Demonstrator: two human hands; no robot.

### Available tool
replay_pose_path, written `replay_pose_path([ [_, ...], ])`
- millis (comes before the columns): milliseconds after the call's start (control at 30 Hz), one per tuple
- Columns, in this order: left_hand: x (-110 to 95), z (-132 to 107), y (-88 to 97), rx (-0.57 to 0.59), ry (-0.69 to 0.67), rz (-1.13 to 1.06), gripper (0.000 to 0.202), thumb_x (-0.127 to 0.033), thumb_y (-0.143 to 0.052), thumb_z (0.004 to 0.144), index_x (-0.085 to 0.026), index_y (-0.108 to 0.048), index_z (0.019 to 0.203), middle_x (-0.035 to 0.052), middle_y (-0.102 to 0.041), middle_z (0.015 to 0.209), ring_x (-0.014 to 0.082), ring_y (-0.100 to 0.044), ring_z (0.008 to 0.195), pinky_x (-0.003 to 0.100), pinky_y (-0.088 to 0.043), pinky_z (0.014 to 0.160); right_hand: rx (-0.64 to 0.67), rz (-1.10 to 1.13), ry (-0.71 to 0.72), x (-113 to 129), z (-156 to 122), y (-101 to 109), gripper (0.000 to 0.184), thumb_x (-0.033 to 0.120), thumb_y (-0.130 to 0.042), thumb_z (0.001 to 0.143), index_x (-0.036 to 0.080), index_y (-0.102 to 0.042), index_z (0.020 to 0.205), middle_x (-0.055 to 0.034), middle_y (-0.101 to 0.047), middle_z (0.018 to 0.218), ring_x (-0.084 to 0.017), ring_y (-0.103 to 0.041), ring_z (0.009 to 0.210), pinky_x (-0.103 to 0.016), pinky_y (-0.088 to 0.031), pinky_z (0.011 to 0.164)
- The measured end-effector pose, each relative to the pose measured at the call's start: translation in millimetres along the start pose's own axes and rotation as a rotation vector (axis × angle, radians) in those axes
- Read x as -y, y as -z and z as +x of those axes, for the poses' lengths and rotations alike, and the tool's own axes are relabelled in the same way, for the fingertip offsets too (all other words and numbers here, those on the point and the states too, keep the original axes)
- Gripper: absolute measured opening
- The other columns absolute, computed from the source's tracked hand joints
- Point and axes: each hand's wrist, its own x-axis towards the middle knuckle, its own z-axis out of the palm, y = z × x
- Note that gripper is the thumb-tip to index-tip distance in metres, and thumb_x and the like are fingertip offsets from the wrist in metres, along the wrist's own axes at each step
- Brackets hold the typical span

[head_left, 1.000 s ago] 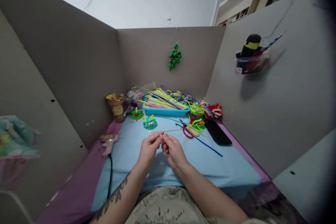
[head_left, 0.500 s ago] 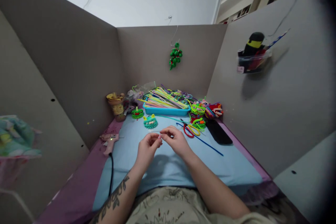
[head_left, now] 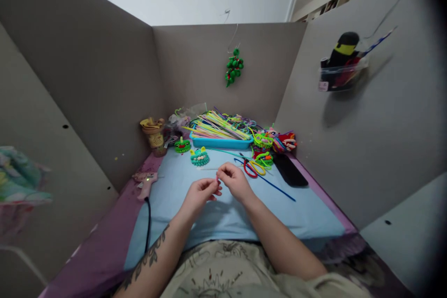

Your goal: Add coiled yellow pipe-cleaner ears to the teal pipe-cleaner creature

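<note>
My left hand [head_left: 200, 194] and my right hand [head_left: 236, 181] meet over the light blue cloth [head_left: 167, 214], fingertips pinched together. Between them is a small pink piece [head_left: 217, 178], mostly hidden by the fingers and too small to name. Just beyond my hands lies a thin white stick [head_left: 208, 168]. A teal fuzzy creature with yellow ears [head_left: 199, 157] sits past my left hand. To the right of my right hand are scissors with red and yellow handles [head_left: 254, 168] and a blue pipe cleaner [head_left: 275, 187].
A pink glue gun [head_left: 146, 185] with its light on lies at left, its black cord running to the front edge. A blue tray [head_left: 223, 142] full of pipe cleaners stands at the back. At right lie a black phone [head_left: 290, 171] and colourful fuzzy pieces [head_left: 263, 156]. Grey panels surround the table.
My hands have shifted slightly right, and the left sits lower against the right, fingertips still together on the pink piece. The camera view has tilted a little.
</note>
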Motion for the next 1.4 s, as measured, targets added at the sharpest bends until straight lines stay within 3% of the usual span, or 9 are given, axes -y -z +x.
replay_pose_path([
  [267,0.0,-1.6,0.1,0.047,-0.006,-0.028,0.033,-0.045,-0.068,0.068,-0.012,-0.063,0.070,0.0010,-0.059,0.061,0.0072,-0.048,0.049,0.018,-0.029,0.042,0.157,0.111,-0.052,6.1,-0.4,0.1,0.016,0.030,-0.056,0.078,0.018,-0.055,0.068,0.0016,-0.054,0.063,-0.012,-0.049,0.058,-0.024,-0.040,0.055],
  [600,4.1,0.4,4.6,0.099,0.020,-0.034,0.032,-0.042,-0.068,0.067,-0.012,-0.059,0.064,0.0009,-0.057,0.059,0.0061,-0.044,0.046,0.018,-0.027,0.041,0.119,-0.044,0.075,10.8,-2.2,-2.4,0.016,0.021,-0.054,0.077,0.018,-0.053,0.061,0.0012,-0.050,0.064,-0.012,-0.047,0.061,-0.024,-0.038,0.057],
  [800,1.5,0.6,6.1,0.082,0.016,-0.059,0.035,-0.047,-0.067,0.068,-0.013,-0.058,0.072,-0.0007,-0.053,0.061,0.0055,-0.041,0.047,0.018,-0.024,0.040,0.215,0.189,-0.116,7.0,-1.9,3.8,0.023,0.038,-0.058,0.079,0.018,-0.066,0.087,0.0001,-0.055,0.070,-0.007,-0.041,0.047,-0.021,-0.032,0.042],
  [1000,1.1,-2.0,3.7,0.097,0.035,-0.045,0.040,-0.050,-0.066,0.068,-0.013,-0.054,0.061,-0.0011,-0.052,0.056,0.0046,-0.038,0.044,0.018,-0.023,0.040,0.322,0.241,-0.114,1.4,-3.2,5.4,0.018,0.033,-0.067,0.072,0.016,-0.066,0.077,-0.0009,-0.060,0.070,-0.012,-0.058,0.060,-0.024,-0.044,0.056],
  [1133,1.9,-1.5,2.8,0.109,0.026,-0.039,0.040,-0.052,-0.064,0.069,-0.013,-0.060,0.070,0.0014,-0.057,0.064,0.0057,-0.042,0.048,0.018,-0.025,0.041,0.278,0.365,-0.218,-1.1,-0.8,3.6,0.020,0.034,-0.070,0.069,0.016,-0.063,0.072,0.0021,-0.057,0.056,-0.009,-0.051,0.047,-0.021,-0.034,0.045],
  [1267,2.8,0.2,3.7,0.068,-0.009,-0.058,0.040,-0.051,-0.065,0.068,-0.014,-0.061,0.084,0.0026,-0.059,0.077,0.0066,-0.046,0.053,0.017,-0.025,0.041,0.196,0.461,-0.336,-5.7,3.6,3.5,0.025,0.038,-0.072,0.064,0.015,-0.063,0.068,0.0020,-0.058,0.058,-0.003,-0.034,0.039,-0.019,-0.017,0.039],
  [1400,3.3,1.8,2.5,0.043,-0.014,-0.045,0.040,-0.052,-0.064,0.069,-0.015,-0.059,0.084,0.0019,-0.058,0.076,0.0061,-0.044,0.052,0.018,-0.024,0.041,0.206,0.473,-0.371,-9.6,3.9,2.4,0.026,0.039,-0.072,0.064,0.015,-0.064,0.069,0.0013,-0.058,0.061,-0.004,-0.036,0.041,-0.019,-0.016,0.039],
])
